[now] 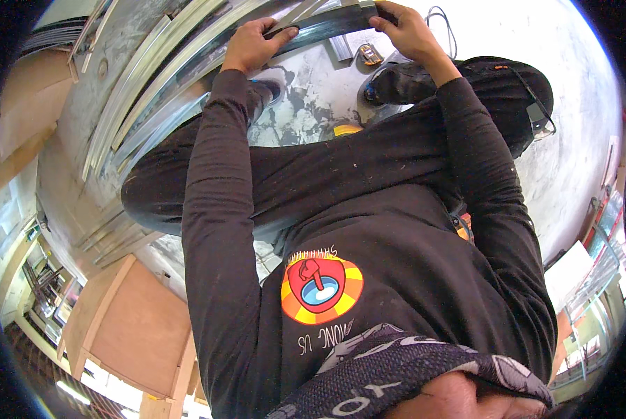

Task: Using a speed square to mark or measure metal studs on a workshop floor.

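Observation:
At the far edge of the view, a dark, glossy metal bar (327, 26) stretches between my two hands. My left hand (251, 47) is closed on its left part, the thumb lying along the near face. Around the bar's right end the fingers of my right hand (409, 33) are wrapped, thumb on the near side. A thin pale metal strip (299, 14) slants up from beside my left fingers; whether it is fixed to the bar I cannot tell. Just below the bar lie a short metal offcut (341, 49) and an orange-and-black tape measure (370, 54) on the floor.
Long metal profiles (142, 77) lie in a bundle to the left. My bent legs (341, 167) and dark shoes (394, 85) are close below the bar. A yellow object (346, 130) sits on the stained floor (295, 122). A wooden box (142, 321) stands at lower left.

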`<act>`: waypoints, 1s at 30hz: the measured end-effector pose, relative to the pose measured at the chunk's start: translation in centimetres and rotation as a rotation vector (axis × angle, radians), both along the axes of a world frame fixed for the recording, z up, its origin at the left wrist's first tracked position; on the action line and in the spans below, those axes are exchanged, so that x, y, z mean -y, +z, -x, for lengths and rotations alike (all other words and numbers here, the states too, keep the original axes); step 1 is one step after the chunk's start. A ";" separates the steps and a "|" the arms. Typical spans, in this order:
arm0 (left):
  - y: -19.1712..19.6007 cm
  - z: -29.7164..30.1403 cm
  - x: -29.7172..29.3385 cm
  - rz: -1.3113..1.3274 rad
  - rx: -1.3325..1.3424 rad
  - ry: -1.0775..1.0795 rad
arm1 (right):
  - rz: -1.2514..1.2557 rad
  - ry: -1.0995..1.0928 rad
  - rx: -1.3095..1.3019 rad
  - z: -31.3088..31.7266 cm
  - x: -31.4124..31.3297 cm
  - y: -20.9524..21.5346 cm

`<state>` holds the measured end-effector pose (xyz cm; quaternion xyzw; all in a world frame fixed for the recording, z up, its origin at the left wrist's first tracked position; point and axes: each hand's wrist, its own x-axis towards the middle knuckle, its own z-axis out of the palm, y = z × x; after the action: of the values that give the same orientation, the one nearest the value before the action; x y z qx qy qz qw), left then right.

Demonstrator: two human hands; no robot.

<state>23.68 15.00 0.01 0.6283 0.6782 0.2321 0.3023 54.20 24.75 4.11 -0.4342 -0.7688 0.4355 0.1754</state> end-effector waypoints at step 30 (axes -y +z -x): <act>-0.9 0.2 0.0 0.038 -0.035 0.018 | 0.063 -0.009 -0.011 0.2 0.0 0.4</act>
<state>23.48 15.03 -0.91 0.6204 0.6932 0.2109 0.3003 54.04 24.80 4.50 -0.4404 -0.7518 0.4610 0.1679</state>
